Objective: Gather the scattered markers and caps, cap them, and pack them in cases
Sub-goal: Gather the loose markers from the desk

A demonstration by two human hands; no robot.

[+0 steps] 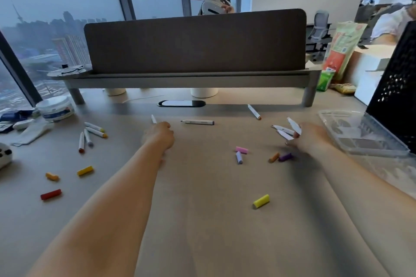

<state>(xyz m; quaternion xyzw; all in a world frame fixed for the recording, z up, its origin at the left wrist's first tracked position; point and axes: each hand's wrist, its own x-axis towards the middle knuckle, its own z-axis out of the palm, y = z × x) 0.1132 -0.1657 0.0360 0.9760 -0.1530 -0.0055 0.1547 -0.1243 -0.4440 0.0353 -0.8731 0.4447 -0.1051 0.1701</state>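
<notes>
On the desk (202, 220), a clear case (360, 139) lies at two o'clock. The right hand (313, 139), at one o'clock, grips three markers (284, 129); the left hand (160, 136), at eleven, curls round a single marker (153, 119). At ten lie four loose markers (88, 137), at twelve a pink cap (241, 150).

The markers (284, 131) pinched in the right hand (310, 139) and the marker (153, 119) gripped by the left hand (161, 134) have smooth white plastic barrels. Under both hands the desk (202, 209) is smooth, matt and pale. Right of the right hand, the case (364, 139) is clear glossy plastic. Beyond both hands, the divider (195, 42) looks like dark matt felt.
</notes>
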